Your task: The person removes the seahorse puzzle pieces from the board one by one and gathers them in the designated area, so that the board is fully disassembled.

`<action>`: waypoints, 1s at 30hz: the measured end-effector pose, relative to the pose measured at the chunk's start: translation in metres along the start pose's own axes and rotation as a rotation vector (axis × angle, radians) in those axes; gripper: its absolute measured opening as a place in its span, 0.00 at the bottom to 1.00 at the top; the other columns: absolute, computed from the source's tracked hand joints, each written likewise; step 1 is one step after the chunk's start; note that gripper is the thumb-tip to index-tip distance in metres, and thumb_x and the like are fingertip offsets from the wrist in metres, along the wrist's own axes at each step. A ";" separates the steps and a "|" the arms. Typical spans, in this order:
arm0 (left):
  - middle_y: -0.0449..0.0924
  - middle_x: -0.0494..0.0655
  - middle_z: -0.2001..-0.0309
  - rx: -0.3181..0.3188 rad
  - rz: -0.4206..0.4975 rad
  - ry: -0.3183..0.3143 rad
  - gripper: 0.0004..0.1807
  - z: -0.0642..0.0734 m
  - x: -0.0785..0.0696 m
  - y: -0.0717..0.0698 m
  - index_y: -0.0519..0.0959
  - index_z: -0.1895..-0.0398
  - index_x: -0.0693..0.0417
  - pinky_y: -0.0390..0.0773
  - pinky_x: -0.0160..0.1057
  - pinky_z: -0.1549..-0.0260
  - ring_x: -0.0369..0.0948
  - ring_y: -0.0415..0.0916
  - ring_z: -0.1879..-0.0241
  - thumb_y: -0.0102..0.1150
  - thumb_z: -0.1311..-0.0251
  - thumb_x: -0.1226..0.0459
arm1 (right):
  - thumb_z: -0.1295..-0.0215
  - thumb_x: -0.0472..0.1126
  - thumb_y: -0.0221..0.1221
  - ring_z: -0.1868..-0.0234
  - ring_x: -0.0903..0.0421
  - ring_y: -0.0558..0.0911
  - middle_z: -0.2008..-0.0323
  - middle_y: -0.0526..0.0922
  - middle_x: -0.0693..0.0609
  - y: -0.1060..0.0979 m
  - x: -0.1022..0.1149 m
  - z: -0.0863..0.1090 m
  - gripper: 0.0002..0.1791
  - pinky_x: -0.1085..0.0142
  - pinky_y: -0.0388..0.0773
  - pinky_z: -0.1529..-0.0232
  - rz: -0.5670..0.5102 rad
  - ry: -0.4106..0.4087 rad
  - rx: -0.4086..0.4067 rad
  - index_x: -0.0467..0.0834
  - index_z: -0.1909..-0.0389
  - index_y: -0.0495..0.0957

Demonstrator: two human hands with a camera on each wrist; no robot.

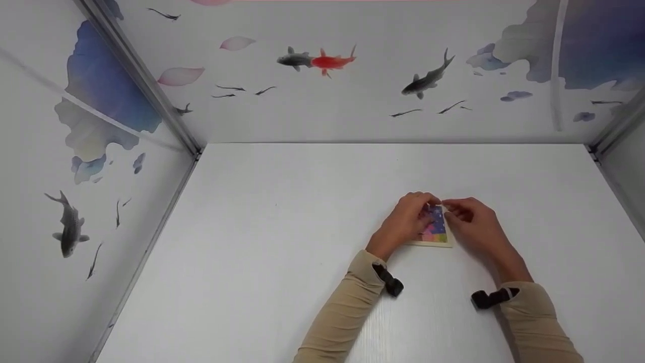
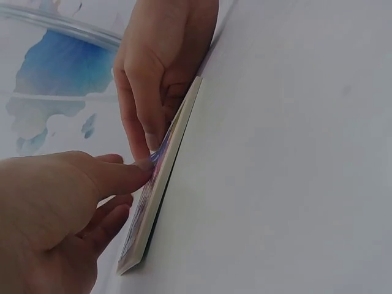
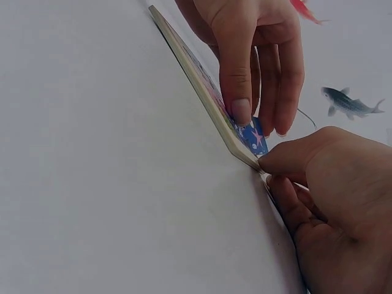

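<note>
1. Board (image 1: 436, 245): 1, thin, cream-edged, lying on the white table (image 1: 282, 227), right of centre in the head view.
2. Picture (image 1: 439, 229) on the board: bright blocks of blue, pink, orange and green, partly covered by the left hand.
3. Blue patch (image 3: 258, 139): marked with a pink star shape, beside the left thumb at the board's right end; it appears raised. Whether it is a separate piece cannot be told.
4. Left hand (image 1: 403, 220): over the board's left part, thumb tip on the picture, other fingers toward the far edge. Whether it grips anything cannot be told.
5. Right hand (image 1: 477, 224): thumb and forefinger at the board's far right corner, fingers bent. Whether they pinch the corner cannot be told. The 2 hands' fingertips lie close together.
6. Sleeves (image 1: 342, 307): 2, tan, each with a black wrist device (image 1: 394, 287) at the cuff.
7. Back wall (image 1: 302, 116): white, printed with dark fish, 1 red fish (image 1: 333, 62) and pink petals (image 1: 181, 76).
</note>
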State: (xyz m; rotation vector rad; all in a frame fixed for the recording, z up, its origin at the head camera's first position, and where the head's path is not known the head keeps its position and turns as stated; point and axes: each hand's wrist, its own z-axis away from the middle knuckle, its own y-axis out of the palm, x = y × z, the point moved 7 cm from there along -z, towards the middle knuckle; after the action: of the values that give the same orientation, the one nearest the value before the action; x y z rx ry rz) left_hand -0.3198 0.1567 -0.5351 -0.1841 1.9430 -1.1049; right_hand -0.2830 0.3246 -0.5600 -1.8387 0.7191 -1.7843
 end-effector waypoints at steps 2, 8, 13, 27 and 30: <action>0.87 0.45 0.44 -0.011 -0.025 -0.004 0.17 0.000 -0.001 -0.002 0.82 0.36 0.52 0.74 0.24 0.46 0.37 0.79 0.47 0.65 0.26 0.68 | 0.19 0.47 0.61 0.50 0.51 0.79 0.46 0.83 0.46 0.000 0.001 0.000 0.21 0.82 0.72 0.54 0.007 -0.003 0.003 0.47 0.31 0.82; 0.87 0.43 0.42 -0.036 -0.027 -0.045 0.16 0.005 0.003 -0.010 0.83 0.37 0.50 0.76 0.24 0.43 0.36 0.81 0.45 0.65 0.25 0.66 | 0.19 0.45 0.61 0.48 0.50 0.79 0.46 0.83 0.45 0.000 0.003 -0.001 0.21 0.85 0.70 0.54 0.011 -0.015 0.008 0.47 0.30 0.81; 0.88 0.44 0.43 -0.038 0.029 -0.066 0.15 0.015 0.005 -0.023 0.85 0.39 0.51 0.77 0.24 0.42 0.36 0.83 0.44 0.66 0.25 0.66 | 0.19 0.48 0.60 0.44 0.48 0.80 0.43 0.82 0.45 0.001 0.003 0.000 0.23 0.87 0.68 0.52 0.023 -0.006 0.027 0.47 0.29 0.80; 0.87 0.46 0.38 -0.063 0.095 -0.113 0.19 0.045 0.031 -0.050 0.84 0.34 0.52 0.80 0.30 0.38 0.40 0.84 0.40 0.67 0.26 0.66 | 0.18 0.52 0.60 0.43 0.48 0.77 0.42 0.78 0.45 0.006 -0.001 -0.001 0.25 0.80 0.70 0.49 0.067 0.023 0.065 0.49 0.26 0.78; 0.87 0.47 0.39 -0.084 0.090 -0.131 0.19 0.052 0.045 -0.058 0.84 0.35 0.54 0.81 0.31 0.38 0.41 0.84 0.40 0.68 0.27 0.67 | 0.18 0.52 0.60 0.44 0.48 0.78 0.42 0.78 0.45 0.006 0.000 0.000 0.25 0.81 0.70 0.50 0.065 0.004 0.062 0.49 0.26 0.78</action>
State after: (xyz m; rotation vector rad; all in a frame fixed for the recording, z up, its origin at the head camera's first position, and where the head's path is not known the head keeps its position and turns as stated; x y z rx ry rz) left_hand -0.3239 0.0670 -0.5304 -0.2075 1.8634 -0.9309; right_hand -0.2835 0.3198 -0.5638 -1.7526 0.7087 -1.7502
